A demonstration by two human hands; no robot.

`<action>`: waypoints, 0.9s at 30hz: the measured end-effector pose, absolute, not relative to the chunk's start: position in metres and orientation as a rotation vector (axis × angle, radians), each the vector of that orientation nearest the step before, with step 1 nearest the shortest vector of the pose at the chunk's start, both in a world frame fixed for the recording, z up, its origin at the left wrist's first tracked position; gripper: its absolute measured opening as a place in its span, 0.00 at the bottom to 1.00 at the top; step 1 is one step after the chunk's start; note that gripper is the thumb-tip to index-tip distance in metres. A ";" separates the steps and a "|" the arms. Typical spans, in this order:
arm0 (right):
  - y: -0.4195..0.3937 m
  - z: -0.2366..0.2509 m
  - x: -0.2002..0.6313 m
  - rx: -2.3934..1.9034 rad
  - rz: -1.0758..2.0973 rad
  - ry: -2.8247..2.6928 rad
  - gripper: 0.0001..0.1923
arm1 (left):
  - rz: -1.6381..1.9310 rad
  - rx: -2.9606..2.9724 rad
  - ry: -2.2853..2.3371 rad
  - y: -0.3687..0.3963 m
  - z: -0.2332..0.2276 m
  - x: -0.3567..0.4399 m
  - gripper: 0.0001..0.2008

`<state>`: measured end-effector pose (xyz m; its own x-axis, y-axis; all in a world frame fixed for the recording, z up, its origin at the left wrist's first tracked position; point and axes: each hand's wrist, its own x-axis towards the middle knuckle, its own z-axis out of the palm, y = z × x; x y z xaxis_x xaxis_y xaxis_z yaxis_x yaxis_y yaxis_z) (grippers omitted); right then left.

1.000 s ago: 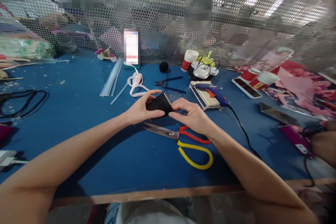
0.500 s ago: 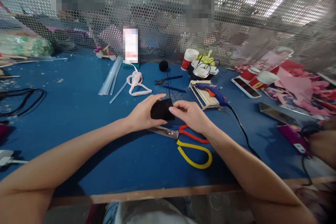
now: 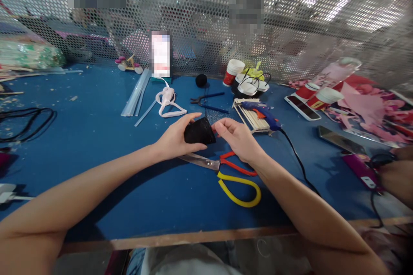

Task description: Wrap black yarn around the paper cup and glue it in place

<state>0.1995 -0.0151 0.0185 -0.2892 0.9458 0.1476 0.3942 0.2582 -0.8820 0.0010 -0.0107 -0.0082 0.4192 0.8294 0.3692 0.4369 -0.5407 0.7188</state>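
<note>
My left hand [image 3: 176,137] wraps round a small black cup-shaped piece [image 3: 199,131], tilted with its wider end to the right. A dark thread [image 3: 205,99] runs from it back to a black ball of yarn [image 3: 201,80]. At the wider end, my right hand [image 3: 235,135] has thumb and fingers pinched together beside the rim; whatever is between them is too small to make out. Below both hands lie scissors [image 3: 213,164] with one red and one yellow handle. Blue-handled pliers [image 3: 211,95] rest behind the black piece.
A blue glue gun [image 3: 258,107] lies on a stick rack, its cord trailing right. White ribbon [image 3: 167,103] and clear sticks [image 3: 137,92] lie left. Paper cups [image 3: 234,71], a white phone [image 3: 302,107] and pink scraps [image 3: 364,103] stand right, near another person's hand [image 3: 396,176].
The black piece has tilted, its wider end turning more toward the right. My right thumb has come off its side, and the fingers have shifted slightly right and up beside the rim.
</note>
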 end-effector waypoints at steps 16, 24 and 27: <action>-0.019 0.020 0.195 -1.252 0.720 -1.974 0.15 | 0.921 2.109 1.108 -0.013 -0.008 0.003 0.37; -0.019 0.019 0.196 -1.275 0.727 -1.979 0.16 | 0.868 1.960 1.112 -0.011 -0.009 0.001 0.36; -0.020 0.019 0.196 -1.258 0.697 -1.973 0.16 | 0.862 1.932 1.098 -0.010 -0.009 0.001 0.35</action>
